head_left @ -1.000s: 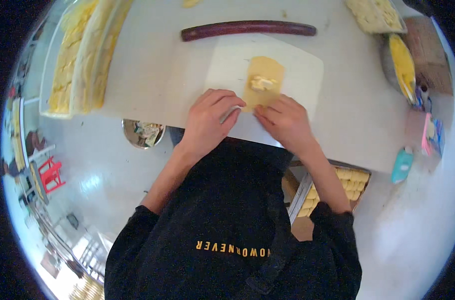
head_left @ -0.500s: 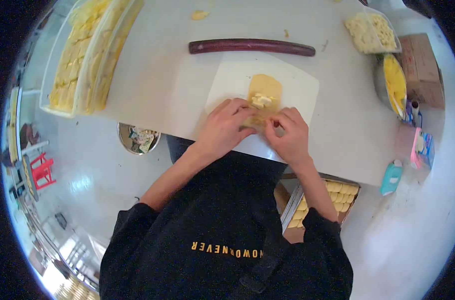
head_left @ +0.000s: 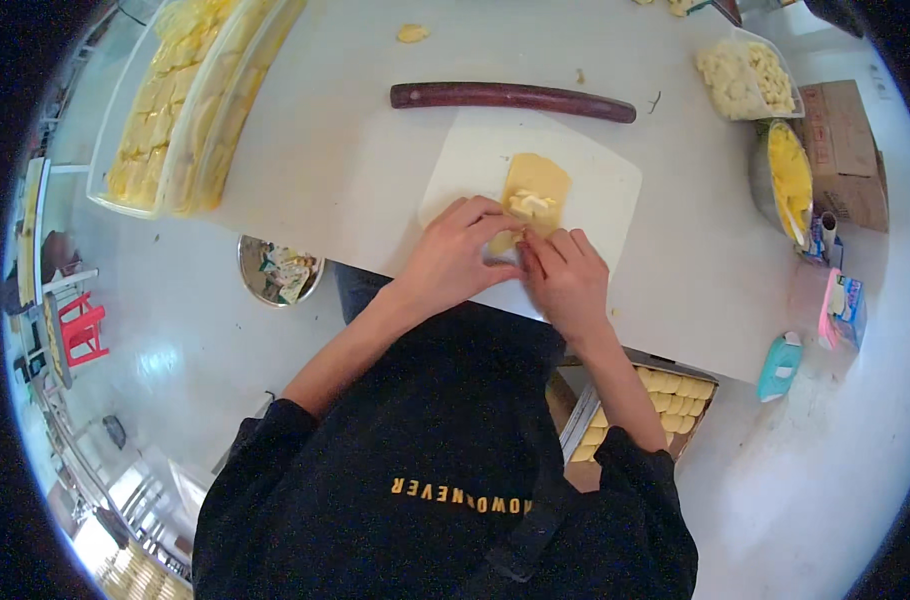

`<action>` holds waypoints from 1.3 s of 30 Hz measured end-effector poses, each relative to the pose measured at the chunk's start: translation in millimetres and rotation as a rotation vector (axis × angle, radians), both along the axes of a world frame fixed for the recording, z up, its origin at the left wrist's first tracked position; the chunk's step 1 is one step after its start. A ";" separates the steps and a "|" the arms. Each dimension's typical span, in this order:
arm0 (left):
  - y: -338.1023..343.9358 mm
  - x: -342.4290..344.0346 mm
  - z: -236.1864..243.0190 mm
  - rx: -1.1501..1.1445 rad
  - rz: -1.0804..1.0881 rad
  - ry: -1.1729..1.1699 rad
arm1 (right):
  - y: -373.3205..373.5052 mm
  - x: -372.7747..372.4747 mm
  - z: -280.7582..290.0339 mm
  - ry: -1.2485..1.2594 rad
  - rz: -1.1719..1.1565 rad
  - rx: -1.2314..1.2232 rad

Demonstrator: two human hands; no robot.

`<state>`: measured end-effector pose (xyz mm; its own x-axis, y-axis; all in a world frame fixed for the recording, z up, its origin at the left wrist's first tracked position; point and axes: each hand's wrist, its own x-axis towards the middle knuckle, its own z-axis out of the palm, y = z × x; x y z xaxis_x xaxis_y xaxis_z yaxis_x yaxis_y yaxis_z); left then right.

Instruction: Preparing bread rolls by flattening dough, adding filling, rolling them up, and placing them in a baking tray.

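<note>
A pale yellow oblong of flattened dough (head_left: pixel 538 178) lies on a white board (head_left: pixel 590 175), with cream-coloured filling pieces (head_left: pixel 531 203) on its middle. My left hand (head_left: pixel 461 256) is at the dough's near end, fingers curled and closed on its edge. Beside it on the right, my right hand (head_left: pixel 565 276) pinches that same end with thumb and index finger, partly hiding it. A long dark wooden rod (head_left: pixel 513 98) lies crosswise beyond the board.
Long plastic trays of yellow dough blocks (head_left: pixel 150 135) stand at left. At right are a divided tub (head_left: pixel 735 80), a metal bowl (head_left: pixel 785 180), cardboard boxes (head_left: pixel 843 150) and a teal packet (head_left: pixel 780 365). Below the table edge sit a steel bowl (head_left: pixel 275 270) and a dough tray (head_left: pixel 665 400).
Both hands have moved inward over the dough's near end, curling and pinching it, covering more of it. The whole view has shifted slightly, with the table appearing lower.
</note>
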<state>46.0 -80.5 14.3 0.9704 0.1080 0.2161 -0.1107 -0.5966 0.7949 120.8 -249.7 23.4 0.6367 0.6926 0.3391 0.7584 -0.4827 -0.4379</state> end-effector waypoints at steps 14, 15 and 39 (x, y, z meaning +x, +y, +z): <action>50.7 48.3 18.2 0.104 -0.317 0.131 | 2.4 3.7 -11.6 0.059 -0.215 0.107; 57.0 56.5 22.4 0.033 -0.313 0.257 | 2.9 8.7 -10.0 0.056 -0.196 0.097; 7.1 49.7 1.5 0.082 0.138 -0.112 | 33.5 46.8 26.5 0.185 -0.158 0.107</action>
<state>95.8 -73.4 15.9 0.9169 0.2156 0.3357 -0.1089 -0.6742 0.7304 167.6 -216.1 49.8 0.7919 0.5462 0.2730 0.5796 -0.5318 -0.6174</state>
